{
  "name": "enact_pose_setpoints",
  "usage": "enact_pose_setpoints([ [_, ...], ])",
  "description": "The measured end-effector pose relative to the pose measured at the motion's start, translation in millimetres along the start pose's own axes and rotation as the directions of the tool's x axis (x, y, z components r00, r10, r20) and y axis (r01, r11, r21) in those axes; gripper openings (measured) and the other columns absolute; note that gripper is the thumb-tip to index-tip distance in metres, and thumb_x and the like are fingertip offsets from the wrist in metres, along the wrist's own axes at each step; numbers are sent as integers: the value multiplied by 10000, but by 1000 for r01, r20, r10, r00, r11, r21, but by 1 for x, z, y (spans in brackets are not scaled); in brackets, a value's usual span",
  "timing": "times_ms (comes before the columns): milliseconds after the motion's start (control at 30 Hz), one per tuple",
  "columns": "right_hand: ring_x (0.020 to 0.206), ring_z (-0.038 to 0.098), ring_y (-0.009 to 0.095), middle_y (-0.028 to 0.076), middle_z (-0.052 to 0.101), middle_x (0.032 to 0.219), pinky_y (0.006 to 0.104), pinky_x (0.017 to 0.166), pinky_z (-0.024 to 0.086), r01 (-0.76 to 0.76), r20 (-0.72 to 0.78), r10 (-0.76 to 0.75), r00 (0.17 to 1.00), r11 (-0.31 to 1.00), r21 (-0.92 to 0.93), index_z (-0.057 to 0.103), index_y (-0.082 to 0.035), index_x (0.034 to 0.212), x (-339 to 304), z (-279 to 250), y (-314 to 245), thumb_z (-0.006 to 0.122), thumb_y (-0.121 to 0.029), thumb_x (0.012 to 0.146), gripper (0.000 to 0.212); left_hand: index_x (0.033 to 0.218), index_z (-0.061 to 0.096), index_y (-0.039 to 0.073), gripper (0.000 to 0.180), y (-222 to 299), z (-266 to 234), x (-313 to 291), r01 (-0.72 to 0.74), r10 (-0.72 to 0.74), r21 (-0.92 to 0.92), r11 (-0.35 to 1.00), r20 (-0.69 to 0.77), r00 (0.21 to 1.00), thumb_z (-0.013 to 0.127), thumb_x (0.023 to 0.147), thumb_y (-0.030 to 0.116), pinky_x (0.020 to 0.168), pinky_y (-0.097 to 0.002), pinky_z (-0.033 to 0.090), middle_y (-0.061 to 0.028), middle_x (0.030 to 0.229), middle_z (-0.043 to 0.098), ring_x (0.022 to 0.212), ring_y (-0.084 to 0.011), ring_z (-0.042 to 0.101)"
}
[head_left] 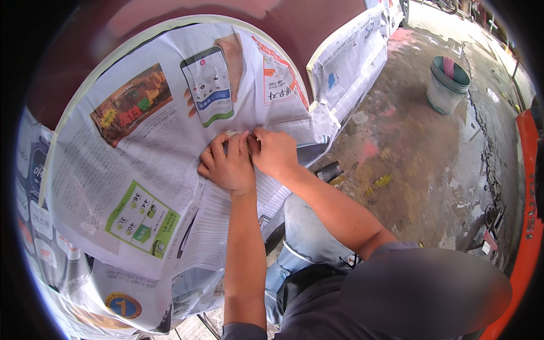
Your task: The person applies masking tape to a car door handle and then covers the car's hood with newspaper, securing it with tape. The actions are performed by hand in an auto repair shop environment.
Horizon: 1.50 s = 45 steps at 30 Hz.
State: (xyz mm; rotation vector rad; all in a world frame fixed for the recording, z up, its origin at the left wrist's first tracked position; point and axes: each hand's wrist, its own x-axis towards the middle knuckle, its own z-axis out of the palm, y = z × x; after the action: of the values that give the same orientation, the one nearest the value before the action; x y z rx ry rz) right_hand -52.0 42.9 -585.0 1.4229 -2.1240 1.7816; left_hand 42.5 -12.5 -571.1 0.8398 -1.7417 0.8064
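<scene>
Sheets of newspaper (130,164) are taped over a dark red curved car body (187,14), with pale masking tape along the paper's upper edge (113,54). My left hand (226,164) lies on the paper with its fingers bent, fingertips at a seam between two sheets. My right hand (276,152) is right beside it, touching it, and pinches something small and pale at the seam (245,134), which looks like a strip of tape. What the fingers hold is mostly hidden.
More newspaper covers the body panel to the right (351,68). A grey bucket (447,85) stands on the stained, cracked concrete floor (419,170). An orange object (530,187) runs along the right edge. My knee in jeans (306,238) is below my hands.
</scene>
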Motion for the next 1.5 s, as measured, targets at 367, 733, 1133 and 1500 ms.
enact_pose_setpoints([
  [367,568,529,58,14,596,673,251,520,420,-133,-101,284,954,698,703,734,-6,1079,-85,-19,4,643,-87,1038,128,903,752,297,127,0,-2,-4,-69,65,36,997,92,994,821,825,370,919,-427,357,135,1086,664,1035,-193,576],
  [733,863,688,306,167,689,1005,374,841,527,-272,615,2,788,897,347,47,-151,1697,-205,-87,106,510,15,981,869,1011,723,30,168,39,-93,-138,810,219,-480,337,877,428,815,892,106,682,-353,541,-122,1079,696,894,-234,699],
  [1133,663,689,368,146,692,733,495,598,528,-176,430,206,879,978,-109,713,-185,1096,-257,-111,137,647,-248,992,138,896,639,21,150,73,-55,-168,515,332,-585,627,798,502,778,893,77,729,-403,536,-127,835,692,777,-313,697],
  [1500,642,679,350,104,681,699,461,613,535,-512,379,496,782,856,-63,718,-131,1054,-303,-152,146,603,-280,1046,188,940,773,46,152,90,79,-202,-503,603,-610,612,772,-202,628,908,77,841,-453,599,-138,1040,742,1024,-318,743],
])
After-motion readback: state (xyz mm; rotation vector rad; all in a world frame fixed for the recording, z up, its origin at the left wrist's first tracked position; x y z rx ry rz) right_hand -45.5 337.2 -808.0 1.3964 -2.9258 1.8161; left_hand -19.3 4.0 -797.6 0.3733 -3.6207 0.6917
